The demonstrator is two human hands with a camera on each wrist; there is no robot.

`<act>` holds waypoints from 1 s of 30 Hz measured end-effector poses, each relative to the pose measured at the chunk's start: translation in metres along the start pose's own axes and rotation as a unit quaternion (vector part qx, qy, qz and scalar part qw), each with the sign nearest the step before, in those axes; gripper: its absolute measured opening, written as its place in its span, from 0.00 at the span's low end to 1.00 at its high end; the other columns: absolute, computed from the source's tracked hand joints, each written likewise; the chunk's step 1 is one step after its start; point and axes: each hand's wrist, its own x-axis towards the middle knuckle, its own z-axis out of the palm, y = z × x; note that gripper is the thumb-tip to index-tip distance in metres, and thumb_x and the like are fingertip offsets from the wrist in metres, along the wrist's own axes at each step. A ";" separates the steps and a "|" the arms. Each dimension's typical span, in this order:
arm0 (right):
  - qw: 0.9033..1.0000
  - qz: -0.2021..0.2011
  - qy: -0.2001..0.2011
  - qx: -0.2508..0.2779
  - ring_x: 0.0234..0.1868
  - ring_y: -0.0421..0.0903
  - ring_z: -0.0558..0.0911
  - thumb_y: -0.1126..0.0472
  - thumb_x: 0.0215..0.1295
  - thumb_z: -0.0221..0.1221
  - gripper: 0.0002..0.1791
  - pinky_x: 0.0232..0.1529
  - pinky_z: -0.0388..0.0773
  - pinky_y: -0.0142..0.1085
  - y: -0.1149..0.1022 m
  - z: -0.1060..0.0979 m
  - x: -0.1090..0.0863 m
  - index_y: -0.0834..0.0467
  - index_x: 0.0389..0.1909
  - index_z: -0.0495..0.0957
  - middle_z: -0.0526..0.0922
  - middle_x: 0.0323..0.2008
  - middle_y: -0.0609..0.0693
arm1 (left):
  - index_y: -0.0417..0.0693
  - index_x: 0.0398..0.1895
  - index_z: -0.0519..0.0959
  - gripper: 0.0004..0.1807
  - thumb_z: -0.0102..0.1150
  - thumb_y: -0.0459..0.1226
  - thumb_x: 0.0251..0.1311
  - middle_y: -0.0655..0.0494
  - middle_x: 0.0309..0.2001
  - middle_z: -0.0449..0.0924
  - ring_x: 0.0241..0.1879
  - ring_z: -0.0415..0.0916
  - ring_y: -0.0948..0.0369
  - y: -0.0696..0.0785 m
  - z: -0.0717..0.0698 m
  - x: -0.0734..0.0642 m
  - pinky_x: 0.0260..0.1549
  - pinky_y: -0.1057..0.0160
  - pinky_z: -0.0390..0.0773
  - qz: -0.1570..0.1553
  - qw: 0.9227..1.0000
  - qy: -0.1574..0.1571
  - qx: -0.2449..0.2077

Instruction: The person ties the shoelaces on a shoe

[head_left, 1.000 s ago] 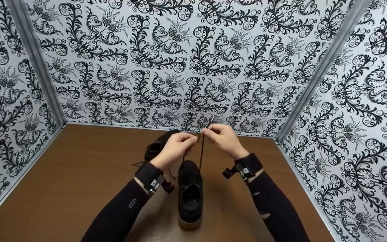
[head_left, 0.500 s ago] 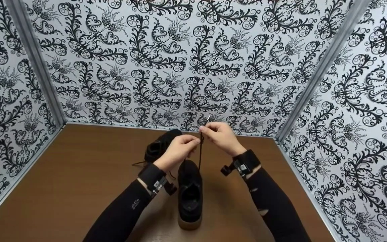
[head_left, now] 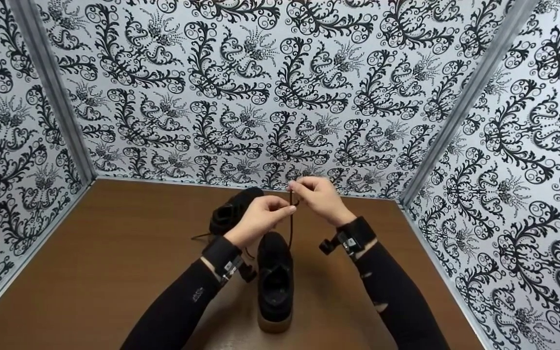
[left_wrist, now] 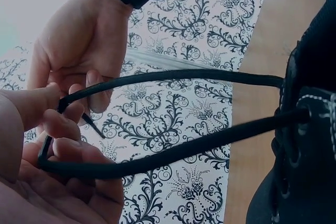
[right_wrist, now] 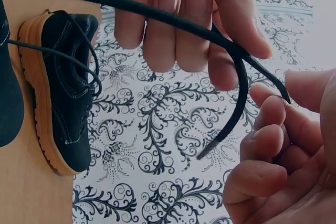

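A black shoe [head_left: 275, 277] with a tan sole stands mid-table, its toe pointing away from me. Both ends of its dark lace [head_left: 291, 231] rise from the eyelets to my hands. My left hand [head_left: 262, 217] pinches the lace where two strands cross, between thumb and fingers, as the right wrist view shows. My right hand [head_left: 323, 199] is just beyond it, its thumb and forefinger gripping one strand close to the left fingertips. Beneath the crossing hangs a loose lace end with a tip [right_wrist: 208, 149]. In the left wrist view two strands [left_wrist: 184, 153] run from the shoe into the left hand.
A second black shoe [head_left: 229, 214] stands further back, left of the first and partly behind the left hand, a loose lace trailing beside it. The brown table [head_left: 114, 243] is enclosed by patterned walls [head_left: 241, 97] with grey corner posts [head_left: 49, 87].
My left hand has shifted slightly right and down, its fingertips now at the lace below the right hand. The lace tip that stuck up above the right fingers no longer shows there.
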 end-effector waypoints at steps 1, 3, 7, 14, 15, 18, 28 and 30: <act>1.000 0.001 0.002 0.000 0.22 0.38 0.66 0.49 0.82 0.64 0.18 0.25 0.62 0.29 0.001 0.000 0.000 0.60 0.40 0.91 0.79 0.25 0.45 | 0.42 0.45 0.90 0.14 0.70 0.45 0.75 0.58 0.27 0.80 0.24 0.72 0.66 0.000 0.000 0.000 0.26 0.68 0.75 -0.001 1.000 0.001 0.000; 1.000 0.002 0.005 -0.005 0.22 0.38 0.67 0.49 0.83 0.63 0.18 0.26 0.64 0.30 0.002 -0.001 0.000 0.58 0.40 0.91 0.78 0.24 0.45 | 0.39 0.46 0.90 0.15 0.69 0.44 0.75 0.59 0.27 0.79 0.24 0.72 0.66 -0.001 -0.001 0.000 0.26 0.67 0.75 -0.004 1.000 0.004 -0.001; 1.000 0.000 0.005 -0.027 0.24 0.40 0.69 0.49 0.84 0.61 0.18 0.32 0.70 0.31 0.007 -0.003 -0.004 0.58 0.43 0.92 0.79 0.25 0.44 | 0.40 0.47 0.89 0.14 0.67 0.44 0.77 0.57 0.30 0.80 0.23 0.70 0.65 -0.001 -0.003 -0.001 0.26 0.67 0.74 -0.003 1.000 0.013 -0.004; 0.998 -0.029 -0.036 -0.041 0.35 0.42 0.79 0.57 0.80 0.66 0.10 0.40 0.76 0.31 0.022 -0.013 -0.015 0.58 0.47 0.93 0.89 0.39 0.56 | 0.45 0.46 0.90 0.12 0.67 0.43 0.77 0.61 0.30 0.80 0.23 0.71 0.65 -0.002 -0.005 -0.001 0.26 0.66 0.74 -0.003 1.000 0.026 -0.014; 0.998 -0.035 -0.042 -0.038 0.35 0.42 0.80 0.59 0.79 0.67 0.09 0.40 0.76 0.30 0.024 -0.014 -0.017 0.59 0.47 0.92 0.90 0.40 0.58 | 0.44 0.46 0.90 0.12 0.67 0.43 0.77 0.61 0.29 0.80 0.24 0.71 0.65 -0.002 -0.005 -0.001 0.26 0.66 0.74 -0.004 1.000 0.027 -0.015; 0.996 -0.050 -0.060 -0.039 0.34 0.39 0.79 0.61 0.76 0.69 0.06 0.38 0.76 0.29 0.030 -0.017 -0.020 0.59 0.45 0.92 0.89 0.40 0.59 | 0.40 0.47 0.90 0.14 0.67 0.43 0.77 0.62 0.29 0.80 0.25 0.72 0.65 -0.003 -0.005 0.000 0.28 0.66 0.75 -0.005 0.999 0.029 -0.014; 0.996 -0.051 -0.040 -0.067 0.29 0.38 0.74 0.62 0.74 0.71 0.05 0.34 0.72 0.29 0.039 -0.022 -0.025 0.60 0.44 0.92 0.84 0.35 0.48 | 0.42 0.46 0.90 0.13 0.66 0.43 0.77 0.59 0.30 0.80 0.25 0.72 0.64 -0.006 -0.005 0.000 0.29 0.66 0.75 -0.015 0.999 0.031 -0.007; 0.996 -0.050 -0.034 -0.067 0.30 0.39 0.75 0.61 0.74 0.71 0.05 0.35 0.73 0.29 0.041 -0.024 -0.025 0.59 0.43 0.92 0.85 0.36 0.49 | 0.42 0.47 0.90 0.13 0.67 0.44 0.77 0.58 0.30 0.80 0.26 0.73 0.64 -0.005 -0.005 0.000 0.29 0.66 0.75 -0.015 0.999 0.034 -0.006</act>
